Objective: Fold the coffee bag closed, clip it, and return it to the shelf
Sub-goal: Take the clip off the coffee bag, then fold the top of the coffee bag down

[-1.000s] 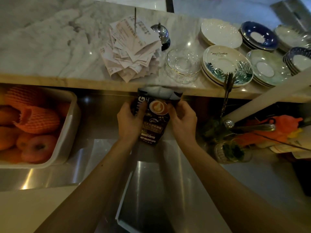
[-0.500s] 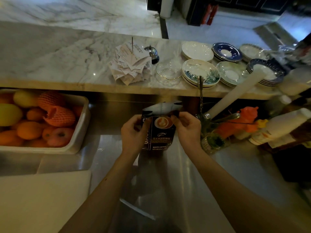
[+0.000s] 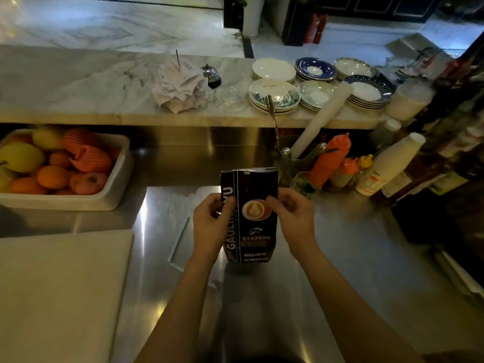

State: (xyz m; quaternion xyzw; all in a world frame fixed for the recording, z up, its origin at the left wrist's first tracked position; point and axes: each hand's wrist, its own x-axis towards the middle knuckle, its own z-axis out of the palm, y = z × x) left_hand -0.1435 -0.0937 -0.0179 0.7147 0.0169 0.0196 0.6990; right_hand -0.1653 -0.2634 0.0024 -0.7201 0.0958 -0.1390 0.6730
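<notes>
A dark coffee bag with a latte picture and white lettering stands upright on the steel counter. My left hand grips its left edge and my right hand grips its right edge, both around mid-height. The bag's top is upright and flattened, its silver inner lip showing. I see no clip in the frame.
A white tub of fruit sits at the left. A white cutting board lies at the near left. Sauce bottles and cups crowd the right. Stacked saucers, receipts on a spike and a bell are on the marble ledge.
The folded-over top of the bag now stands straight up. The bag and both hands sit lower and nearer to me as the view has tilted up.
</notes>
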